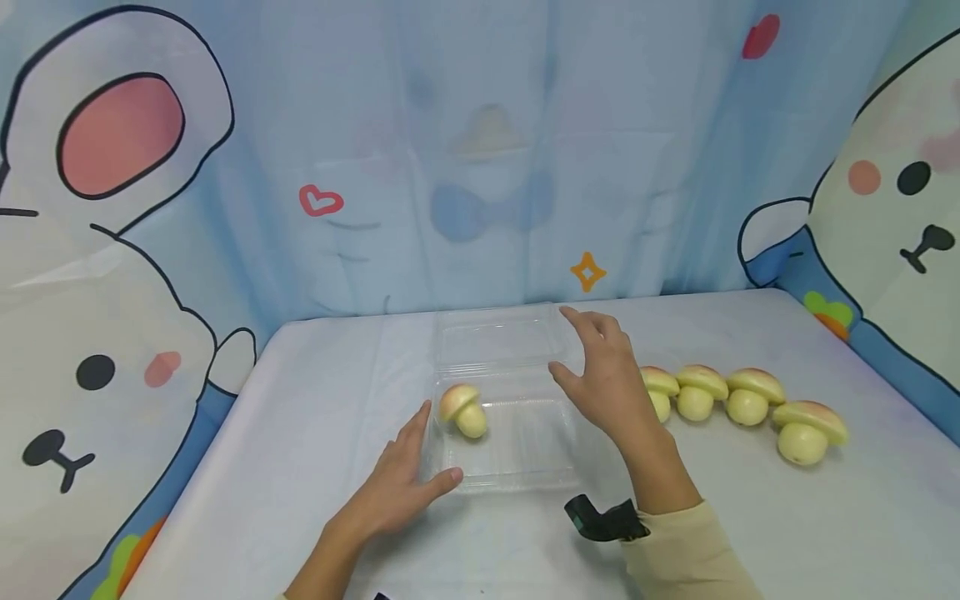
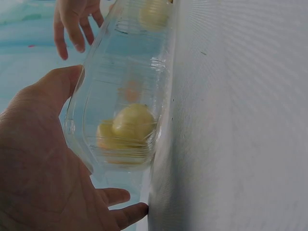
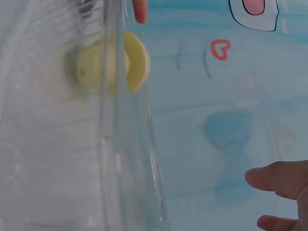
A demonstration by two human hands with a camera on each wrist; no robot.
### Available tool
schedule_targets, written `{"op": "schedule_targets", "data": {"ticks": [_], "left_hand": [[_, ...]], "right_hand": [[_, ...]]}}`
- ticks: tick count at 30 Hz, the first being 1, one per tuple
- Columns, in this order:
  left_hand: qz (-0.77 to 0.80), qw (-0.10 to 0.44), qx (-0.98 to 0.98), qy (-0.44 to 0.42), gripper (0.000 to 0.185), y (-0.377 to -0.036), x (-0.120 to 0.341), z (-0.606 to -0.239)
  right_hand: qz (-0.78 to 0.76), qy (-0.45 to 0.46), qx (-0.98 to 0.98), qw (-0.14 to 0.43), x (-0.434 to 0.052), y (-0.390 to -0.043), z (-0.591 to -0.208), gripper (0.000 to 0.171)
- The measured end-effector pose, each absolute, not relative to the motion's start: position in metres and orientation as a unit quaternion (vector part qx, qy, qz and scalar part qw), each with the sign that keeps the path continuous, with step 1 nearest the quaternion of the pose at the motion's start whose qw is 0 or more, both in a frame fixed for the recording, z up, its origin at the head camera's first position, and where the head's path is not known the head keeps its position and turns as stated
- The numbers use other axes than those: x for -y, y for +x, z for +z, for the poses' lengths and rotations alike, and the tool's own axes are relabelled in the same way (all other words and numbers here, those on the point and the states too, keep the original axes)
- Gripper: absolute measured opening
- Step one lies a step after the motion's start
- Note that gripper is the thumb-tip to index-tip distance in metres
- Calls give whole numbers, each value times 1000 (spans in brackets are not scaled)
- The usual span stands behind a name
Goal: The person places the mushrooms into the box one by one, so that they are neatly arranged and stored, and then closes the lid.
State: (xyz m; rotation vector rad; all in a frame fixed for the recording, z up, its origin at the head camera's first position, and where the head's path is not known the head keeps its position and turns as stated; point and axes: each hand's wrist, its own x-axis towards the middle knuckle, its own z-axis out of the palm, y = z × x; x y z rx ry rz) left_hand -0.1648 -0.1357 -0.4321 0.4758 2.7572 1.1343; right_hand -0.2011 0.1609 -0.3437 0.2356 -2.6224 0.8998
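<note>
While the left hand (image 1: 397, 487) lay flat against the near-left corner of the clear clamshell container (image 1: 502, 467), apparently steadying it on the surface (image 1: 300, 400), one mushroom bun (image 1: 464, 409) sat inside. The right hand (image 1: 603, 375) hovered spread over its right edge, holding nothing; four buns (image 1: 746, 404) waited alongside.

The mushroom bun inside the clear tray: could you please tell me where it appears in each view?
Head: mushroom bun sits left of centre, in the tray's near-left corner.
Left wrist: lower centre, blurred behind the tray wall.
Right wrist: upper left, seen through the plastic.
Shared landmark: the clear plastic tray.
</note>
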Motion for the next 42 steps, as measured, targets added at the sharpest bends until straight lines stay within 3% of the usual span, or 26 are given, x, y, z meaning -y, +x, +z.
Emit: {"op": "schedule_targets", "data": {"ticks": [31, 42], "left_hand": [[379, 57, -910, 159, 99, -163, 136, -432], [380, 56, -909, 162, 100, -163, 136, -432]], "right_hand": [[280, -67, 957, 43, -223, -205, -340, 80], [256, -117, 960, 4, -235, -204, -345, 76]]}}
